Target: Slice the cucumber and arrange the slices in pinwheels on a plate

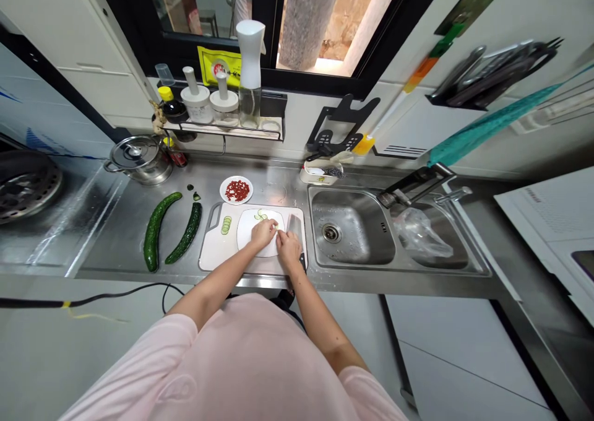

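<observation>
My left hand (263, 233) and my right hand (288, 249) meet over a white oval plate (248, 238) on a pale cutting board (217, 257). Between their fingertips is a small pale-green cucumber piece (277, 227). More cucumber slices (260, 215) lie on the plate, and a short row of them (226, 225) rests on the board. A cleaver (294, 226) lies against my right hand, which may or may not grip it. Left of the board are two dark green cucumbers (156, 232) (185, 233). Beyond it is a small plate of chopped red pieces (236, 190).
The steel counter (116, 247) holds a lidded steel pot (139, 159) at the left. A double sink (350, 229) lies to the right, with a plastic bag (424, 234) in its far basin. Seasoning jars and bottles (197, 102) stand on a shelf behind.
</observation>
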### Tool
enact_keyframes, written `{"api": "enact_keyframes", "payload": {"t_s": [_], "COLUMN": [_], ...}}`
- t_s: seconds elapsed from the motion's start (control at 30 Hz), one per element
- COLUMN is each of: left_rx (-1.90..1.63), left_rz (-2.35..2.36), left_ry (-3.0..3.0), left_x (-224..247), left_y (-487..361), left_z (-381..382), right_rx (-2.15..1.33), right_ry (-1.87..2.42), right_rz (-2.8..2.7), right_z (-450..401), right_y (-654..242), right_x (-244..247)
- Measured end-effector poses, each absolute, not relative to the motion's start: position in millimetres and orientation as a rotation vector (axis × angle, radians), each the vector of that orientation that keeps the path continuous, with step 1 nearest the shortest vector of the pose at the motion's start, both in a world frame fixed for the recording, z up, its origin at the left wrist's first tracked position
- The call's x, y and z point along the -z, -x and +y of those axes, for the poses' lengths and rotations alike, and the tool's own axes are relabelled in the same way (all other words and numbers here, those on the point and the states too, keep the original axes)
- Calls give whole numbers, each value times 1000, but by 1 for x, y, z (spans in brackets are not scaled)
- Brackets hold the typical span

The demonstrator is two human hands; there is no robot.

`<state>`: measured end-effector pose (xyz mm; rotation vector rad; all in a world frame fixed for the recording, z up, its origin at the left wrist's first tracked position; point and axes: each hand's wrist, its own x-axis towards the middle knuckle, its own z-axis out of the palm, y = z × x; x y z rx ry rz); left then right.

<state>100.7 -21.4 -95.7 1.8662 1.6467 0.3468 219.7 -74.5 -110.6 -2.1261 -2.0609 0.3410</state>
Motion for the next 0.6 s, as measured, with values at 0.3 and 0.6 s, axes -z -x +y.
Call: {"api": "enact_keyframes", "payload": {"t_s": [0.3, 0.6], "left_rx": [-359, -407], "left_rz": [1640, 1646], "left_ry": [-1820, -1873], "left_x": [94, 109], "left_y": [-99, -99], "left_z": [-22, -20], "right_rx": [-328, -313], "right_ry": [2118, 2155], "right_rz": [-2046, -2085], "right_z": [-75, -74], "right_y": [-218, -218], "right_x": [107, 108]}}
